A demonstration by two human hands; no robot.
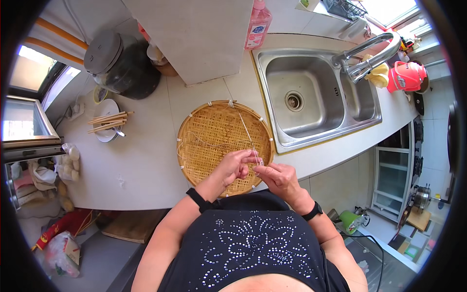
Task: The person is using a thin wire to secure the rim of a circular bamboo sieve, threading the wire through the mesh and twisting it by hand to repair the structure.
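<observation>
Together, hands (282, 180) pinch string (246, 128) near basket rim (271, 138).

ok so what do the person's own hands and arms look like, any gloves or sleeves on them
No gloves: the left hand and right hand are bare. No sleeves show on the left forearm or right forearm. Each wrist wears a dark band: left band, right band.

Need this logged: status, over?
Right hand pinching string, left hand touching it, above woven tray. String runs to far rim. Loose strand across weave; hands unobstructed.
</observation>
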